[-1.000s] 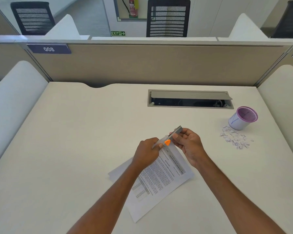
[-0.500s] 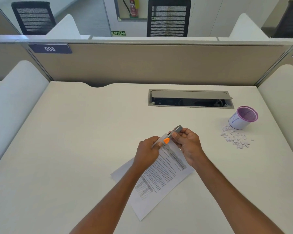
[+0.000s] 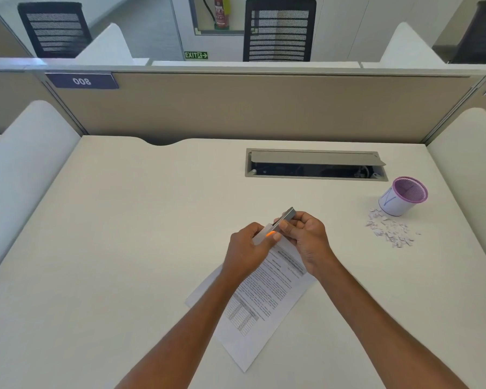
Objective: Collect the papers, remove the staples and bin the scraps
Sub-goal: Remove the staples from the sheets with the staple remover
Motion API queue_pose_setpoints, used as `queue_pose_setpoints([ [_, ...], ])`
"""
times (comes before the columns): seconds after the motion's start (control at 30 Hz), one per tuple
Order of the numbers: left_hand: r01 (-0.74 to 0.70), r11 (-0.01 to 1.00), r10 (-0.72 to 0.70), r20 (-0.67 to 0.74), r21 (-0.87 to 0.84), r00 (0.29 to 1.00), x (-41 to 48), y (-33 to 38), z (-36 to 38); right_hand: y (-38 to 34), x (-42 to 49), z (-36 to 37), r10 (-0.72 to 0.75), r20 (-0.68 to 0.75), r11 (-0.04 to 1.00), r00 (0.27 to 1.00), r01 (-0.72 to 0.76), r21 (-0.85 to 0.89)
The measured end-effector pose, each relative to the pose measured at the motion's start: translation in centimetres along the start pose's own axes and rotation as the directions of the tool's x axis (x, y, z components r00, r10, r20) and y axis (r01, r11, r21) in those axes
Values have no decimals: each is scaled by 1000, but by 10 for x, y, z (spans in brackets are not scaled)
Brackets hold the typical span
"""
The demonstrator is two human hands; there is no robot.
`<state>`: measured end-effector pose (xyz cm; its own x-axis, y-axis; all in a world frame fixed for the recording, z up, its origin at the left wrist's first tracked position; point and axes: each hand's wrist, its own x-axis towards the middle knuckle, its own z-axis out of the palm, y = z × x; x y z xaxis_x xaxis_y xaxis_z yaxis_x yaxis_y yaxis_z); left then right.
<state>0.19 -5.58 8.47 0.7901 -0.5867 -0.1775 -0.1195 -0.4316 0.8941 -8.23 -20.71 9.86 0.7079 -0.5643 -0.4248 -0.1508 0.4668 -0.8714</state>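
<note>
Printed papers [image 3: 260, 299] lie slanted on the white desk [image 3: 118, 248], their far corner lifted between my hands. My left hand [image 3: 246, 249] pinches that corner of the papers. My right hand [image 3: 309, 237] grips a slim grey staple remover [image 3: 285, 217] with an orange tip, laid across the corner; the staple itself is hidden by my fingers. A small purple-rimmed mesh bin [image 3: 401, 196] stands at the right, with a heap of paper scraps [image 3: 390, 230] on the desk in front of it.
An open cable hatch [image 3: 314, 164] is set in the desk behind my hands. A beige partition [image 3: 264, 108] closes the back, white dividers stand at both sides. Black office chairs sit beyond the partition.
Both hands have drawn slightly closer together over the paper corner, and the orange tip is now mostly covered by my left fingers. The papers have shifted a little.
</note>
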Motion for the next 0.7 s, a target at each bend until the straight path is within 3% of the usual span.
queue_pose_setpoints([
  [0.5, 45, 998, -48, -89, -39, 995, 3, 0, 3, -1, 1, 9, -8, -3, 1000, 1000, 8, -24],
  [0.7, 24, 999, -23, 38, -46, 999, 7, -6, -5, 0, 5, 6, -7, -24, 999, 1000, 5, -44],
])
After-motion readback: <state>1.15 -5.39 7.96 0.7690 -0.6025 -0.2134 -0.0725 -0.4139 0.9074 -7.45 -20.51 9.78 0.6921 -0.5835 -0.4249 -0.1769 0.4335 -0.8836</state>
